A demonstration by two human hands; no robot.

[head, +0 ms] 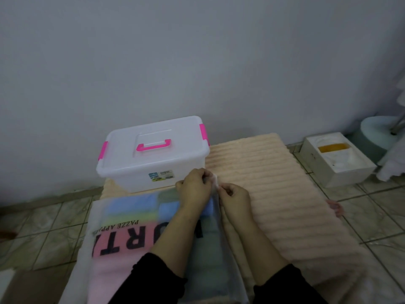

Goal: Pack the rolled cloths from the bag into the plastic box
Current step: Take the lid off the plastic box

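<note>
Two hands, left (194, 186) and right (233, 194), each grip pinching the far corner of a frosted plastic bag (122, 218) of pastel rolled cloths (129, 205); beyond, the lidded translucent pink-latched plastic box (151, 154). An uneven pull could tear the seal.

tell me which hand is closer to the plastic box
Left. The left hand pinches the bag edge right below the plastic box; the right hand sits further right, beside it.
</note>
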